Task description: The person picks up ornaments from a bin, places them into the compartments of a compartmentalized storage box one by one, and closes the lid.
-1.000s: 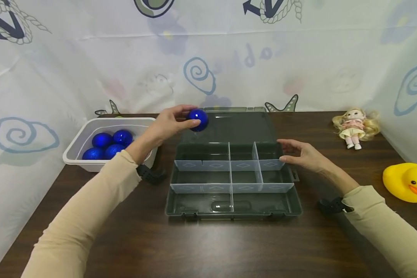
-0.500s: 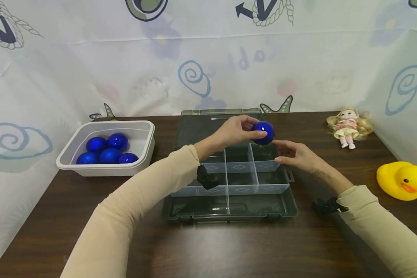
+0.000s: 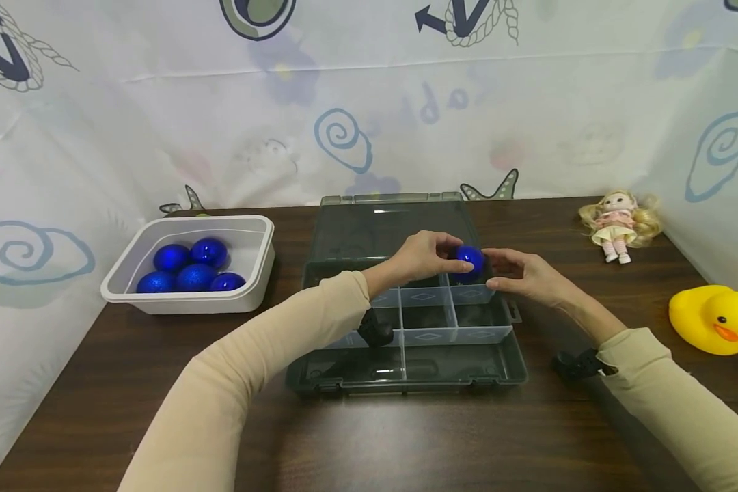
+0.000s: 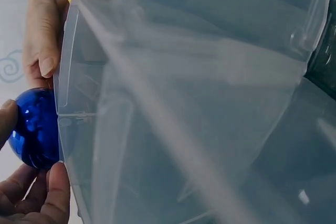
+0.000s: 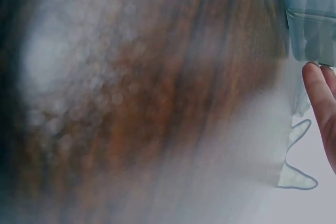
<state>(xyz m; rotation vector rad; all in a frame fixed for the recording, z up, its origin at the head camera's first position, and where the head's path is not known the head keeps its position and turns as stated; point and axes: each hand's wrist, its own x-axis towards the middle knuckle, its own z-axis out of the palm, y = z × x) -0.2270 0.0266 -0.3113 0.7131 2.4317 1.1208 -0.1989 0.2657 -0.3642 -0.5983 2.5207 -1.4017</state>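
Note:
A shiny blue ball (image 3: 469, 263) sits between the thumb and fingers of my left hand (image 3: 423, 257), at the back right compartment of a grey see-through divider box (image 3: 461, 369). In the left wrist view the blue ball (image 4: 37, 128) is pinched from two sides, beside a clear box wall. My right hand (image 3: 529, 277) is at the box's right side, its fingers fairly straight and its fingertips at the rim. In the right wrist view, fingers (image 5: 317, 90) reach the box's edge. The left forearm and wrist camera hide part of the box's left compartments.
A white tub (image 3: 252, 287) with several blue balls stands at the left. The box lid (image 3: 393, 222) lies open behind the box. A small doll (image 3: 616, 225) and a yellow rubber duck (image 3: 716, 320) are on the brown table (image 3: 467, 444) at the right.
My left hand has carried the blue ball rightward across the box, then lowered it to the back right compartment. The right hand has stayed by the box's right side.

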